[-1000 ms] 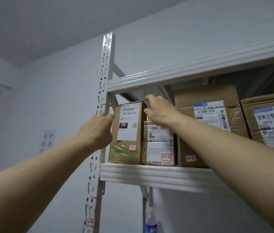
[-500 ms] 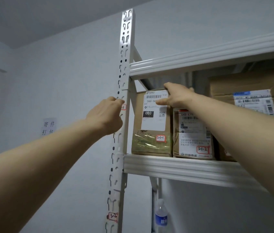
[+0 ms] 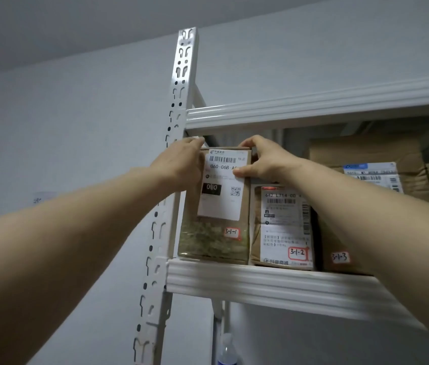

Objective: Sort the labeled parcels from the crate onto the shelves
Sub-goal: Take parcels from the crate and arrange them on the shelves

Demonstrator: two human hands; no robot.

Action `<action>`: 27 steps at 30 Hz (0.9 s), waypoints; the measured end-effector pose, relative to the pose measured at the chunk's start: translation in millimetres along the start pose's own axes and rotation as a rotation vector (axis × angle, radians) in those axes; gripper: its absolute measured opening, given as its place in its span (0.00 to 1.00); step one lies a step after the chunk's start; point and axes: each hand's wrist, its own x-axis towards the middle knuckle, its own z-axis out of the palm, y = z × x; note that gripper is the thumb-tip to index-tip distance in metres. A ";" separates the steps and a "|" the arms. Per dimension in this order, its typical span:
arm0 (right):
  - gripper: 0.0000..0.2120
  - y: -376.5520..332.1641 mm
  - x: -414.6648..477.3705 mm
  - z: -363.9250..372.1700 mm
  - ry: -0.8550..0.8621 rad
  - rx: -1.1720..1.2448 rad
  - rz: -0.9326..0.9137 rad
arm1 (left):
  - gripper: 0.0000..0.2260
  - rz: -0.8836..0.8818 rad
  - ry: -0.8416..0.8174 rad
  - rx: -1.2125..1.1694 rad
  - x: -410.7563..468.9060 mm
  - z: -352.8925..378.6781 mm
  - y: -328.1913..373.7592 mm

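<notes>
Both hands have closed in on the 3-1-1 parcel point(image 3: 221, 206), which stands upright at the far left end of the shelf point(image 3: 260, 283), centre of the frame. A second ago the left hand point(image 3: 182, 164) sat lower, by the upright post point(image 3: 182, 88), and the right hand point(image 3: 263, 162) hovered above the neighbouring 3-1-2 parcel point(image 3: 281, 227). Half a second ago the right hand had shifted onto the top of the taller parcel.

Now the right hand pinches that parcel's upper right corner, with the thumb pressed on the white label and the fingers curled over the top edge. The left hand has risen to the upper left corner and lies against the parcel's side, between it and the post. Whether its fingers hook behind the cardboard cannot be told from this angle.

The parcel's base rests on the shelf, touching the 3-1-2 parcel on its right. This looks like a final squaring-up of a parcel already in its slot. If so, this placement is nearly finished and the next parcel must come from the crate, which is out of view.
</notes>
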 end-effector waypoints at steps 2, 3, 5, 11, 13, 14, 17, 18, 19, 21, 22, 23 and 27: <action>0.24 -2.1 -2.7 -1.2 -0.010 0.034 -0.005 | 0.34 0.050 -0.037 0.001 8.5 0.2 11.2; 0.25 -2.5 -2.8 -1.9 -0.013 0.022 -0.019 | 0.35 0.068 -0.055 0.008 12.6 0.9 16.4; 0.28 -4.2 -5.8 -3.4 -0.031 -0.019 -0.045 | 0.37 0.083 -0.103 0.011 20.7 4.1 23.6; 0.41 5.7 -20.0 -20.0 -0.109 -0.357 0.007 | 0.34 0.068 -0.118 -0.016 29.3 7.0 29.7; 0.38 11.2 -26.8 -25.9 -0.250 -0.543 0.040 | 0.37 0.065 -0.166 -0.073 27.5 7.0 29.6; 0.35 13.7 -30.8 -27.3 -0.327 -0.593 0.063 | 0.40 0.064 -0.191 -0.080 26.6 7.0 29.8; 0.22 21.9 -38.9 -24.5 -0.427 -0.565 0.099 | 0.50 0.065 -0.223 -0.010 24.9 7.7 29.5; 0.19 23.8 -40.1 -22.9 -0.413 -0.542 0.088 | 0.52 0.069 -0.222 0.020 24.6 8.1 29.3; 0.18 24.6 -40.6 -21.6 -0.400 -0.529 0.073 | 0.53 0.073 -0.215 0.039 24.2 8.6 29.0; 0.17 23.5 -39.7 -19.2 -0.385 -0.514 0.047 | 0.53 0.081 -0.199 0.041 23.8 9.9 28.8; 0.17 23.0 -39.3 -17.9 -0.381 -0.508 0.036 | 0.53 0.083 -0.194 0.038 23.8 10.8 28.7; 0.16 23.2 -38.1 -16.6 -0.375 -0.507 0.027 | 0.53 0.083 -0.189 0.038 24.0 11.4 28.5; 0.16 27.3 -36.2 -11.5 -0.352 -0.499 -0.009 | 0.52 0.081 -0.177 0.042 27.1 15.5 26.8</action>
